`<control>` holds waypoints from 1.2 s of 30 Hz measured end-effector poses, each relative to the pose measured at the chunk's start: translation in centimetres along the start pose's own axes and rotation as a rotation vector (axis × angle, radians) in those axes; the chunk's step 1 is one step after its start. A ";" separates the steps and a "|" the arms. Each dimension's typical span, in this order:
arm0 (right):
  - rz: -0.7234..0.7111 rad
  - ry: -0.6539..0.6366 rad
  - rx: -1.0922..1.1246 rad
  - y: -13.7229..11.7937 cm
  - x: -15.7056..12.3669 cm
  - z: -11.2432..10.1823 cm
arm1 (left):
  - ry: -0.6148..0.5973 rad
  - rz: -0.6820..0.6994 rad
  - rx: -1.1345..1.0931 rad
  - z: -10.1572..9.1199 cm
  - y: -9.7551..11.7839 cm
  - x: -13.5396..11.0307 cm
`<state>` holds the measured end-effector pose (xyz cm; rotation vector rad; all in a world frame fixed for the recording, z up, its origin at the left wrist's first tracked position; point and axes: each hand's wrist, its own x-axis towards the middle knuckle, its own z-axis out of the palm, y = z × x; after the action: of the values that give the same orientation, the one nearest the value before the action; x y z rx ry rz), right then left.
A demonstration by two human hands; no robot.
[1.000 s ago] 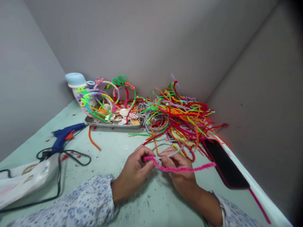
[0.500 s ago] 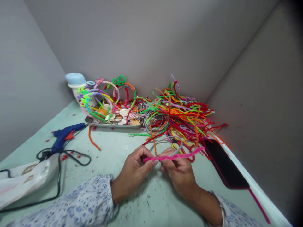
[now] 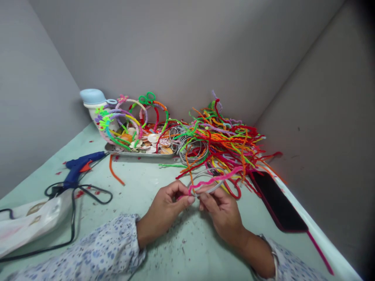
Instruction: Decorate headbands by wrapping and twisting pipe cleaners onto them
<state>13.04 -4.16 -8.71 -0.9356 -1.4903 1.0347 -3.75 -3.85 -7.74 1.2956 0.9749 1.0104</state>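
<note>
My left hand (image 3: 167,205) is closed in a pinch on one end of a pink pipe cleaner (image 3: 216,180). The fuzzy stem comes up from the fingertips and runs off to the right, above my other hand. My right hand (image 3: 223,212) is closed too, its thumb and fingers on a thin grey hoop (image 3: 216,188). The hoop stands out beyond the fingertips, and its near part passes between both hands. Fingers partly hide where the pink stem meets the hoop. An orange pipe cleaner (image 3: 191,177) shows just behind.
A heap of coloured pipe cleaners (image 3: 231,136) lies behind the hands, by coiled grey wire (image 3: 187,146). Decorated headbands (image 3: 137,123) stand in a metal tray (image 3: 140,155) of shells. Left are a blue glue gun (image 3: 76,168) and white bag (image 3: 43,222); right, a phone (image 3: 279,203).
The pink pipe cleaner's free end has swung up and away from my right fingers, and the stem now bends upward at my left fingertips. Both hands have stayed nearly in place.
</note>
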 end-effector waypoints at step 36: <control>0.001 -0.039 -0.078 0.4 -0.1 -0.3 | -0.039 -0.065 -0.062 -0.1 0.0 0.2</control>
<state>13.38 -4.07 -9.05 -0.9764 -1.5723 1.0065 -3.84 -3.65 -7.73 1.2204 0.9431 0.9551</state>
